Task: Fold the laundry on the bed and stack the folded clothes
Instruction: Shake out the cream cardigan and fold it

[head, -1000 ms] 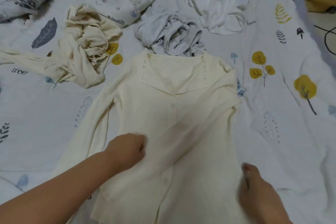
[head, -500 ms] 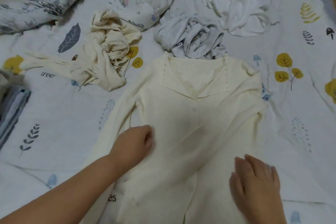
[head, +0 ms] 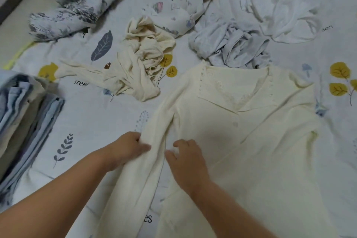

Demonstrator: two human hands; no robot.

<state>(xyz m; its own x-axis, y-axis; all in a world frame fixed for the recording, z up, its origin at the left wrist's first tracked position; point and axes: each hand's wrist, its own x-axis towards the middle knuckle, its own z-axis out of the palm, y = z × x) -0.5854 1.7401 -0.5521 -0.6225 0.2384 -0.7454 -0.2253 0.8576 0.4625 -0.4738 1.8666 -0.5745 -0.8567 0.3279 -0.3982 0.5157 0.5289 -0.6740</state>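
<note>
A cream cardigan (head: 251,141) with a lace collar lies face up on the bed, its right sleeve folded across the front. My left hand (head: 127,149) grips the cardigan's left sleeve (head: 146,160) near the armpit, lifting a ridge of fabric. My right hand (head: 187,160) rests on the cardigan's body beside that sleeve, fingers bent against the cloth. A stack of folded blue and grey clothes (head: 23,118) sits at the left edge.
Unfolded laundry lies behind the cardigan: a crumpled cream garment (head: 141,60), a pale grey one (head: 231,46), a white one (head: 280,7), and a blue-grey patterned one (head: 77,0). The bed sheet (head: 92,114) has a leaf print.
My right hand has crossed from the cardigan's right hem to beside the left sleeve. My left hand shifted onto that sleeve and took hold of it. The view swung left, revealing the folded stack.
</note>
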